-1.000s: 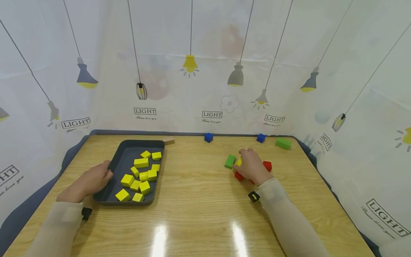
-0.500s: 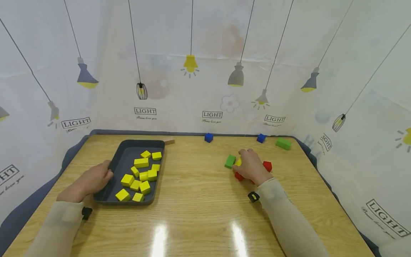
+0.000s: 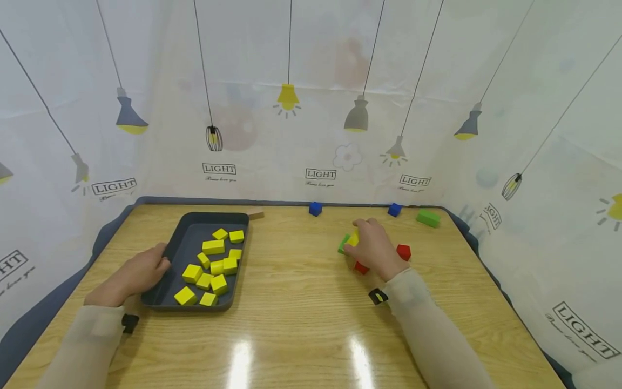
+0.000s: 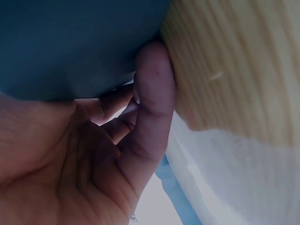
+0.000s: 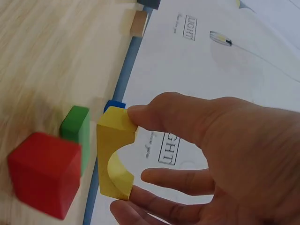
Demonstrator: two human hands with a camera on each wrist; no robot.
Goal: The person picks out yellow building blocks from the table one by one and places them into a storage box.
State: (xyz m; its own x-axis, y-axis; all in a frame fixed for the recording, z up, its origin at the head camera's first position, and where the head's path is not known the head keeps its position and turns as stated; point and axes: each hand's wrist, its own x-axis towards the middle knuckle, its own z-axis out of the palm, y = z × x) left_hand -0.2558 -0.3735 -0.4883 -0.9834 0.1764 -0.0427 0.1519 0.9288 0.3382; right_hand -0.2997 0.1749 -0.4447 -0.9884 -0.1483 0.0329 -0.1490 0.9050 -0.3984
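My left hand [image 3: 141, 273] grips the left rim of a dark grey tray [image 3: 181, 246]. In the left wrist view, its curled fingers [image 4: 154, 108] are against the tray's side, close to the wood. Several yellow blocks [image 3: 214, 247] lie in the tray. Over on the right, my right hand [image 3: 376, 251] pinches a yellow arch block [image 5: 105, 150] by its ends, thumb on one end and fingertips on the other. The arch seems just off the table, partly covering a green block [image 3: 342, 245]. Red blocks [image 3: 360, 267] sit close by, one below the hand and another [image 3: 403, 252] right of it.
Along the table's back edge lie a tan wooden block [image 3: 255, 213], two blue blocks [image 3: 315, 209] and a larger green block [image 3: 428, 218]. A white cloth [image 3: 272, 146] with printed lamps hangs around the table. Bare wood [image 3: 291, 270] lies between tray and right hand.
My right hand has moved slightly left and away from me, lifting the yellow arch block from among the red and green blocks. The left hand and tray stay put.
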